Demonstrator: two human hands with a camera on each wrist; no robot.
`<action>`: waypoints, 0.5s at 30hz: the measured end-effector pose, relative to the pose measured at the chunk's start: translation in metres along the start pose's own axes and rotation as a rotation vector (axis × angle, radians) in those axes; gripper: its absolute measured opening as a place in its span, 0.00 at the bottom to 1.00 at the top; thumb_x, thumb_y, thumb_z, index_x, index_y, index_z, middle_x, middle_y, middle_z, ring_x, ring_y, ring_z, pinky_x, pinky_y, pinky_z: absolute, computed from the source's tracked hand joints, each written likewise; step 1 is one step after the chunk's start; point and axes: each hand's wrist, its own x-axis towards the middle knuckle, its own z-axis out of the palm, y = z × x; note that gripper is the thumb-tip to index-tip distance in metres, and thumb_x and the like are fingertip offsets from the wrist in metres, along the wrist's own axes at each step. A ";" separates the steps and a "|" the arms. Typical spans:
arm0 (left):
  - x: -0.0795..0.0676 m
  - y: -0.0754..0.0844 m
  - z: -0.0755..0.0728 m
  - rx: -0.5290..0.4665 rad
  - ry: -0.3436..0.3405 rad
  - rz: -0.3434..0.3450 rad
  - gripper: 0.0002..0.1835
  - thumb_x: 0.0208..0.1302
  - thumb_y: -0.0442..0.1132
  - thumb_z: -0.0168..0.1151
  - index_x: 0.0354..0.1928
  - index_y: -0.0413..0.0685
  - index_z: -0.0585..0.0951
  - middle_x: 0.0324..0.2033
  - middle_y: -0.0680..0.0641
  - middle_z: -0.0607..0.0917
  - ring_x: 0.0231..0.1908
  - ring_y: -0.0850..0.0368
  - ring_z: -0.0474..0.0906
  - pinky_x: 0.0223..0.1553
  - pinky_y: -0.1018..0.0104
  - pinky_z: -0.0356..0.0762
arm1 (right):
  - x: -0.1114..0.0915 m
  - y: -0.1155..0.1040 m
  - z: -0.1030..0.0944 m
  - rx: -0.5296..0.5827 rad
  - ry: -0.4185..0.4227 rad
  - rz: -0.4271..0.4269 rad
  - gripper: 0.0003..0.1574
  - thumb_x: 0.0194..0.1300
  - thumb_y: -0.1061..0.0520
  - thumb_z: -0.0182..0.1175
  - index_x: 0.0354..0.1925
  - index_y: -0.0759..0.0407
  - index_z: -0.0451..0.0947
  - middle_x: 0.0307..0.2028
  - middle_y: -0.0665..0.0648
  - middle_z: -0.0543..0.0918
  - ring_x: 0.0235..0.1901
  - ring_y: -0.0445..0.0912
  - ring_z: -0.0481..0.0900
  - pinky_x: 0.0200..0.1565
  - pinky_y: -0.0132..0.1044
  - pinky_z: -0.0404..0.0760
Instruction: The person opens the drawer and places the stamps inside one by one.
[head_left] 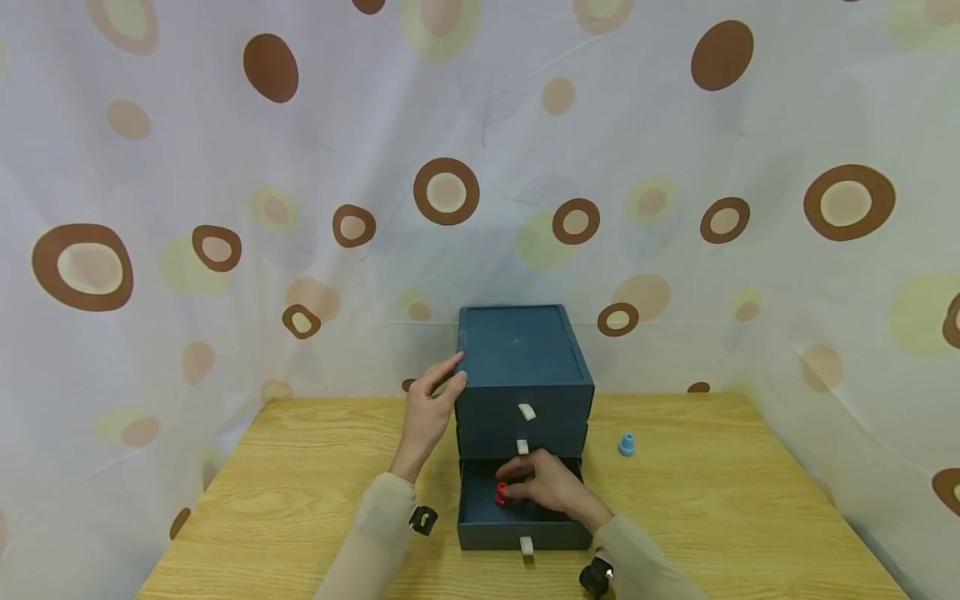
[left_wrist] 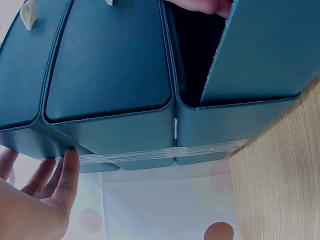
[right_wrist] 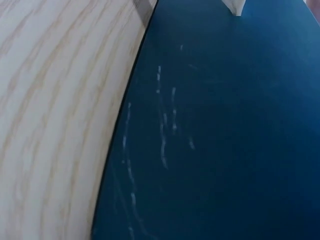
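Observation:
A dark blue drawer cabinet stands on the table, its bottom drawer pulled out. My left hand rests against the cabinet's left side near the top; in the left wrist view, the fingertips touch that side with the fingers nearly straight. Over the bottom drawer, my right hand reaches in and pinches a small red curved piece between thumb and fingers. Its exact kind is too small to tell. The right wrist view shows only the scratched drawer front, not the hand.
A small light blue stepped plug stands on the wooden table, right of the cabinet. White pull tabs stick out from the drawer fronts. A spotted curtain hangs behind. Clear tape runs along the cabinet's side.

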 end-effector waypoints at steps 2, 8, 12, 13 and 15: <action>0.000 -0.001 0.001 -0.002 0.000 -0.002 0.23 0.72 0.40 0.57 0.66 0.42 0.73 0.64 0.38 0.74 0.64 0.41 0.69 0.64 0.44 0.70 | -0.001 0.000 -0.001 0.015 0.005 -0.002 0.17 0.62 0.58 0.67 0.49 0.63 0.83 0.46 0.61 0.87 0.35 0.47 0.86 0.36 0.39 0.83; 0.001 -0.003 0.002 -0.008 0.000 -0.011 0.23 0.72 0.40 0.57 0.66 0.43 0.74 0.65 0.39 0.73 0.65 0.43 0.70 0.64 0.46 0.70 | -0.009 0.000 -0.010 0.047 0.019 -0.005 0.18 0.64 0.58 0.65 0.50 0.66 0.82 0.46 0.62 0.86 0.34 0.50 0.86 0.32 0.44 0.84; 0.000 -0.002 0.003 0.004 -0.005 -0.023 0.23 0.73 0.41 0.56 0.67 0.43 0.73 0.66 0.40 0.72 0.66 0.43 0.68 0.65 0.45 0.69 | -0.015 -0.002 -0.019 0.110 0.013 -0.011 0.19 0.66 0.58 0.63 0.52 0.69 0.81 0.47 0.65 0.85 0.37 0.53 0.86 0.35 0.45 0.86; 0.000 -0.002 0.003 0.008 -0.005 -0.027 0.23 0.73 0.41 0.56 0.67 0.43 0.73 0.67 0.40 0.71 0.66 0.43 0.68 0.65 0.45 0.69 | -0.016 -0.003 -0.021 0.129 0.010 -0.015 0.20 0.67 0.58 0.63 0.52 0.70 0.81 0.47 0.67 0.85 0.38 0.54 0.86 0.36 0.46 0.86; 0.000 0.000 0.004 0.015 -0.006 -0.034 0.23 0.73 0.41 0.55 0.67 0.44 0.72 0.67 0.40 0.71 0.67 0.43 0.67 0.65 0.44 0.68 | -0.018 -0.005 -0.026 0.153 0.010 -0.028 0.21 0.68 0.58 0.62 0.53 0.72 0.80 0.48 0.69 0.84 0.38 0.55 0.86 0.38 0.47 0.86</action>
